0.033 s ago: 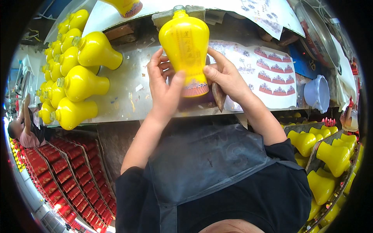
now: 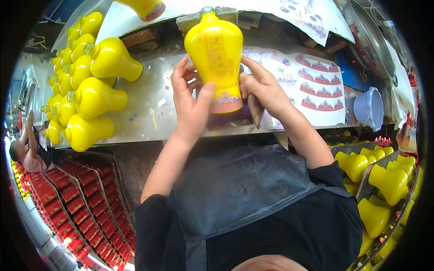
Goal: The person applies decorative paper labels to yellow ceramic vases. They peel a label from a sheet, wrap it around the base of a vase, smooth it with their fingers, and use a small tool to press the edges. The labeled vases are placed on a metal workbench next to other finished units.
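I hold a yellow vase-shaped bottle [image 2: 216, 54] with a patterned band near its base, neck pointing away from me, above a metal table [image 2: 144, 108]. My left hand [image 2: 190, 101] wraps the bottle's lower left side, thumb across its front. My right hand [image 2: 264, 90] presses on the lower right side, and a small brown flat tool [image 2: 255, 112] sticks out beneath its palm. A purple object [image 2: 228, 119] lies under the bottle's base.
Several more yellow bottles [image 2: 92, 97] lie on their sides at the table's left. A sheet of red patterned decals [image 2: 316, 86] lies at the right, beside a pale blue bowl [image 2: 370, 108]. More yellow bottles [image 2: 384, 180] fill crates at lower right. Red boxes [image 2: 77, 203] and another person [image 2: 27, 153] are at lower left.
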A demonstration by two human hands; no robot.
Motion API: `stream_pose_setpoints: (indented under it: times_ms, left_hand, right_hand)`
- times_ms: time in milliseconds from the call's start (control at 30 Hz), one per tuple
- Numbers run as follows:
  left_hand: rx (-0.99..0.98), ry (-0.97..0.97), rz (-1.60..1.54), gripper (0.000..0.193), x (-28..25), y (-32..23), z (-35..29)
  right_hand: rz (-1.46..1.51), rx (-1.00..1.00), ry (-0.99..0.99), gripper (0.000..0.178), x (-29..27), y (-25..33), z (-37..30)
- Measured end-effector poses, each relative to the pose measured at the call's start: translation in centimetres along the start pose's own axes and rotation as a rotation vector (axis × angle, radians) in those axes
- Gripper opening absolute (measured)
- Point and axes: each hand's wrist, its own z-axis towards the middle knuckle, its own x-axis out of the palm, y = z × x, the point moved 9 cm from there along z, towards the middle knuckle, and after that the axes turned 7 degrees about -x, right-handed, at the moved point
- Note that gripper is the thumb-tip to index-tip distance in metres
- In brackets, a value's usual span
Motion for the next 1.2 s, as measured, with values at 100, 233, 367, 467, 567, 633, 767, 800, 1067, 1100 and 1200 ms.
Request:
stream_pose_setpoints:
  times_ms: [100, 233, 367, 467, 567, 633, 767, 800, 1067, 1100, 1200]
  left_hand:
    - [0.141, -0.049, 0.146, 0.085, 0.0, -1.8, 0.4]
    - [0.155, -0.027, 0.330, 0.093, 0.8, -2.5, 0.8]
    - [0.174, -0.046, 0.348, 0.096, 0.9, -2.7, 1.2]
    - [0.176, -0.045, 0.338, 0.096, 0.8, -2.4, 1.2]
    - [0.173, -0.038, 0.323, 0.097, 0.5, -2.5, 1.2]
    - [0.186, -0.037, 0.317, 0.097, 0.5, -2.9, 1.7]
    - [0.163, -0.018, 0.226, 0.096, 0.5, -3.6, 3.8]
    - [0.142, -0.007, 0.183, 0.095, 0.6, -3.8, 4.6]
    - [-0.080, 0.015, -0.182, 0.047, 1.2, -3.3, 7.8]
    - [-0.099, 0.017, -0.215, 0.045, 1.2, -3.2, 8.0]
    - [-0.158, 0.025, -0.314, 0.038, 1.4, -2.6, 8.2]
  right_hand:
    - [-0.005, 0.125, -0.111, 0.046, -2.5, 0.3, 0.4]
    - [0.120, -0.283, -0.181, 0.028, -2.4, 5.0, 0.1]
    - [-0.627, -0.689, -0.175, 0.030, -0.1, 9.0, -0.4]
    - [-0.679, -0.681, -0.451, 0.033, -2.3, 10.1, -0.1]
    - [-0.702, -0.869, -0.394, 0.036, -0.8, 12.2, -1.3]
    - [-0.732, -0.909, -0.226, 0.041, 1.2, 12.8, -1.3]
    - [-0.891, -0.868, -0.351, 0.037, -0.6, 14.3, 1.4]
    - [-0.883, -0.894, -0.336, 0.031, -0.9, 14.7, 1.7]
    - [-0.901, -0.886, -0.176, 0.025, -0.2, 16.8, 6.9]
    - [-0.849, -0.835, -0.164, 0.026, -0.5, 16.9, 7.5]
    - [-0.275, -0.443, -0.226, 0.022, -3.9, 14.7, 8.1]
